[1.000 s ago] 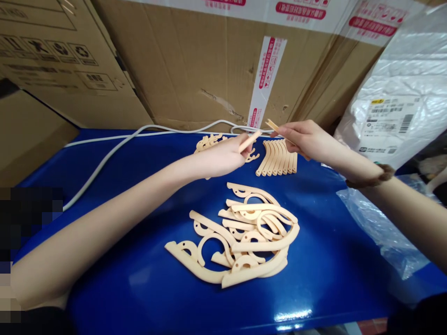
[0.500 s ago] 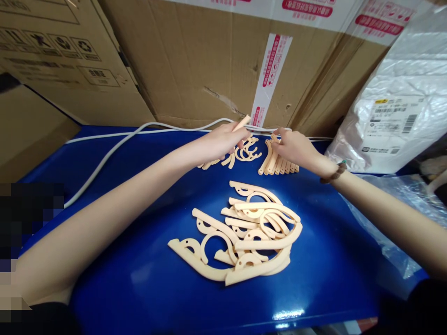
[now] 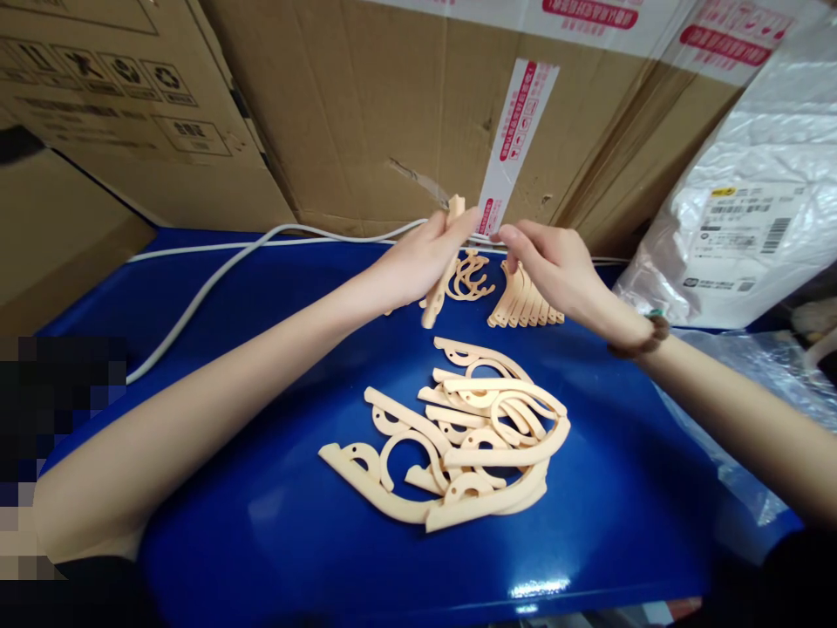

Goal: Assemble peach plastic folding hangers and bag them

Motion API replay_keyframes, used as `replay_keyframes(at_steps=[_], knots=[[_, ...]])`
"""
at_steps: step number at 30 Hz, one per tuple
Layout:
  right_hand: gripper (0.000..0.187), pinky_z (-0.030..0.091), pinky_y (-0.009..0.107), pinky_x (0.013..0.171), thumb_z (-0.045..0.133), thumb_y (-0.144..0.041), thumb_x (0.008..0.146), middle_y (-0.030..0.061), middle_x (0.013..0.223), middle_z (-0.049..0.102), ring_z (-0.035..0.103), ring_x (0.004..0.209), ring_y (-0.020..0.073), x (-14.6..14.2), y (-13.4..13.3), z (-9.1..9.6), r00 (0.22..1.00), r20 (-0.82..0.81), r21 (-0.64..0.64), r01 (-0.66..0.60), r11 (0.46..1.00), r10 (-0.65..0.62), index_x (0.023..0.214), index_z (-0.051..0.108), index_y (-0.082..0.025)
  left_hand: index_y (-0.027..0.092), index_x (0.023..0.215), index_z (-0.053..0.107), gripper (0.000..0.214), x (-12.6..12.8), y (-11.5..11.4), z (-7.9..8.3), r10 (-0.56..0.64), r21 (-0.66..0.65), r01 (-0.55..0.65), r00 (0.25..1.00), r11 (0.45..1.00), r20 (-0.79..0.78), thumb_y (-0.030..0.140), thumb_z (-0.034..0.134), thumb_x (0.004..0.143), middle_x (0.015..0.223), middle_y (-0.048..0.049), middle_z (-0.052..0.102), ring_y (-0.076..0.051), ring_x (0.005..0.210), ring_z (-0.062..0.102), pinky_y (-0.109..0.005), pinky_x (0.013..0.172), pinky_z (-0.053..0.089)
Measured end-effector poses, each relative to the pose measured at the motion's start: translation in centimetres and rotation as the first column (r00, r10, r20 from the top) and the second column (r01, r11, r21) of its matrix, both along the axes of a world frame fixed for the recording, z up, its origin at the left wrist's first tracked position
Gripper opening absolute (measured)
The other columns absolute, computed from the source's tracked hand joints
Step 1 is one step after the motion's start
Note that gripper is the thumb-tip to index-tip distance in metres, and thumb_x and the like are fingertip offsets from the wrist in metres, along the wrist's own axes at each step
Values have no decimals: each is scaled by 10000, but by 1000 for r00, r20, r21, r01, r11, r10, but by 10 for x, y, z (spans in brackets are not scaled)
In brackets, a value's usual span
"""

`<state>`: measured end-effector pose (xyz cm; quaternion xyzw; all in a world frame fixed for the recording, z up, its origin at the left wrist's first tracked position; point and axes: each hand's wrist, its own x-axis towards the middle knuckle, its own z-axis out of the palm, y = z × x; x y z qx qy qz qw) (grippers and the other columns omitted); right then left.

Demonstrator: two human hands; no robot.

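- Left hand (image 3: 422,253), fingers closed on a beige hanger arm (image 3: 432,310) above the blue surface (image 3: 261,532); probably light, stiff plastic, best pinched mid-length;
- Right hand (image 3: 563,269), fingers curled, near fanned hanger arms (image 3: 531,303); grip unclear.

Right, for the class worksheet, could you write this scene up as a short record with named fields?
Left hand: left hand grips a long beige piece, one end pointing up
Right hand: right hand is by the row of curved strips; whether it touches them is unclear
Foreground: overlapping pile of beige hook-shaped parts
Between hands: small curved pieces, partly hidden
Surface: blue table
Back: white cable, cardboard box
Right side: white parcel, clear plastic
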<state>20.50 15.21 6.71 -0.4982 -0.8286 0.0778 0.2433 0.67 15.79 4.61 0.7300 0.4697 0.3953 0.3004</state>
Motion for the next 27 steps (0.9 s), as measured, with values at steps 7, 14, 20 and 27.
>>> replay_keyframes(at_steps=[7, 14, 20, 27], knots=[[357, 345, 251, 521, 611, -515, 938, -25, 655, 559, 468, 577, 106, -13, -27, 25, 840, -524, -168, -266, 949, 142, 811, 659, -186, 203, 652, 451, 467, 2, -19, 29, -22, 214, -5, 992, 977, 124, 464, 429, 1039, 576, 19, 456, -115, 544, 470, -268, 588, 393], [253, 411, 322, 717, 533, -434, 994, 5, 683, 589, 533, 635, 153, 20, -13, 49, 997, 50, 302, -75, 950, 63, 962, 684, -233, 214, 690, 471, 451, -6, -21, 31, 44, 472, 15, 992, 881, -115, 456, 344, 1049, 612, -3, 488, -138, 561, 451, -305, 610, 333], [310, 366, 289, 565, 416, -373, 1030, -44, 549, 489, 403, 483, 111, 25, -3, 35, 952, -290, -48, -113, 992, 94, 846, 614, -221, 221, 888, 582, 435, 18, 0, -2, 151, 428, -103, 985, 898, -80, 424, 238, 1062, 664, -17, 557, -173, 612, 553, -304, 630, 389], [192, 290, 256, 477, 438, -259, 965, 10, 720, 558, 408, 546, 120, 21, -9, 36, 799, -584, -269, -20, 963, -147, 936, 621, -209, 210, 671, 631, 356, 26, 28, -24, -21, 43, 39, 934, 998, -356, 421, 502, 928, 626, -53, 615, -220, 681, 608, -347, 679, 424]])
